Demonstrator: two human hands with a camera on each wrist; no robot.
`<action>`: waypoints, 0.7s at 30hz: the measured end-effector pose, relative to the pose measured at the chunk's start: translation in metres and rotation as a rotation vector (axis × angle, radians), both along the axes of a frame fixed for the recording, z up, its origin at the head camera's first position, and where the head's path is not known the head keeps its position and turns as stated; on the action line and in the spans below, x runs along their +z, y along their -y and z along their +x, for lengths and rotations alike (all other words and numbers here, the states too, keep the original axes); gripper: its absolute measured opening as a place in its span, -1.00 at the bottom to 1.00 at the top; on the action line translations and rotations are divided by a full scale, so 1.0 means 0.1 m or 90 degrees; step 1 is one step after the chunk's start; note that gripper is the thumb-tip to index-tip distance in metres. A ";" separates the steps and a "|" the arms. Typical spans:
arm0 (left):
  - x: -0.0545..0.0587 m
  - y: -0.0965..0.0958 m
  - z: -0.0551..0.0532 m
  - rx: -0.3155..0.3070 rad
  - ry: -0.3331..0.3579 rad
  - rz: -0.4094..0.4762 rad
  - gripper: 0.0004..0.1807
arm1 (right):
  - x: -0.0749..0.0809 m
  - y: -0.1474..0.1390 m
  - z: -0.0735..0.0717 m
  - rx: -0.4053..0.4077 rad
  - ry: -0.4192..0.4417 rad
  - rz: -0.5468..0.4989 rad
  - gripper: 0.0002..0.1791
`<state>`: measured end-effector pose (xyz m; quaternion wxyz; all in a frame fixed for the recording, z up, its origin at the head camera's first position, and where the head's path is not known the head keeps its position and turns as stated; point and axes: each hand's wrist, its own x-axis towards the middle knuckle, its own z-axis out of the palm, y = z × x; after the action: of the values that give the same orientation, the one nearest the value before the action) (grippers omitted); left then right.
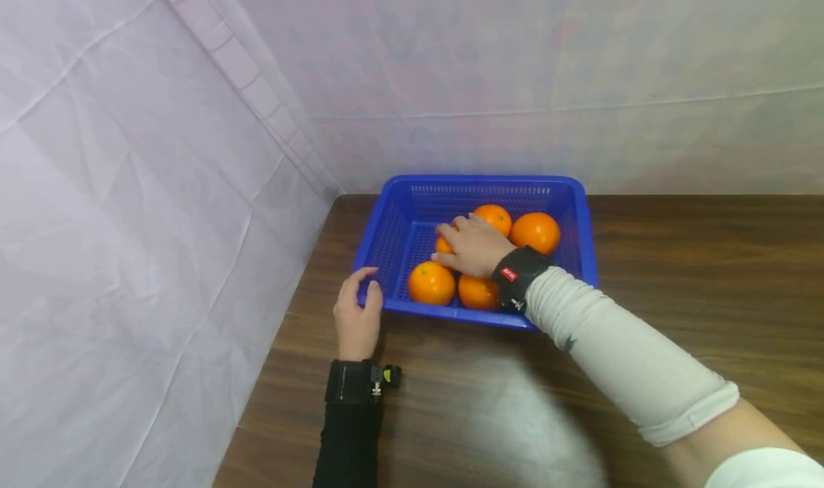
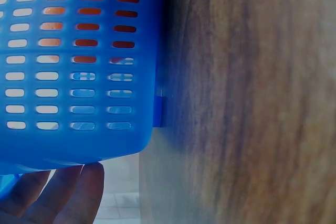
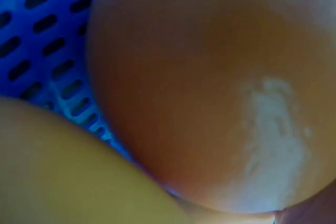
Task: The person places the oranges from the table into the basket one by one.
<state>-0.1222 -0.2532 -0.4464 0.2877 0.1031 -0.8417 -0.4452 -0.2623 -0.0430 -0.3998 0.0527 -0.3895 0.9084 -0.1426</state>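
Observation:
A blue plastic basket point(image 1: 489, 318) with slotted walls holds several oranges. My left hand point(image 1: 357, 323) grips its near left corner, thumb and fingers around the rim; in the left wrist view the fingers point(image 2: 84, 195) lie against the outer side wall. Inside the basket, my right hand point(image 1: 476, 248) has its fingers curled over an orange point(image 1: 443, 245), which it partly hides. Close by sit one orange at the front point(image 1: 431, 283), one partly under the wrist point(image 1: 478, 293), and two behind point(image 1: 493, 220). A large orange point(image 3: 220, 87) fills much of the right wrist view.
The basket stands on a brown wooden table point(image 1: 695, 259), near its back edge. White cloth hangs behind point(image 1: 547, 59) and along the left side point(image 1: 129, 223). The right forearm in its pale sleeve point(image 1: 624, 352) crosses the basket's front right rim.

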 end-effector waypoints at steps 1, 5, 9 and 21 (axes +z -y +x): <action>0.00 0.00 0.00 -0.001 -0.002 -0.001 -0.73 | 0.00 0.00 0.00 0.001 -0.001 0.002 -0.31; 0.00 -0.01 0.01 -0.004 -0.002 -0.001 -0.74 | 0.01 -0.01 0.02 0.017 -0.012 0.018 -0.36; 0.01 -0.01 0.01 -0.008 0.014 0.002 -0.73 | -0.01 -0.02 0.02 0.029 -0.022 0.027 -0.42; -0.03 -0.04 -0.06 -0.019 -0.003 -0.003 -0.73 | 0.03 -0.09 -0.02 -0.002 0.035 -0.039 -0.42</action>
<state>-0.1287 -0.2488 -0.4490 0.2830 0.0891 -0.8436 -0.4476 -0.2646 -0.0342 -0.3971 0.0651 -0.3855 0.9024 -0.1812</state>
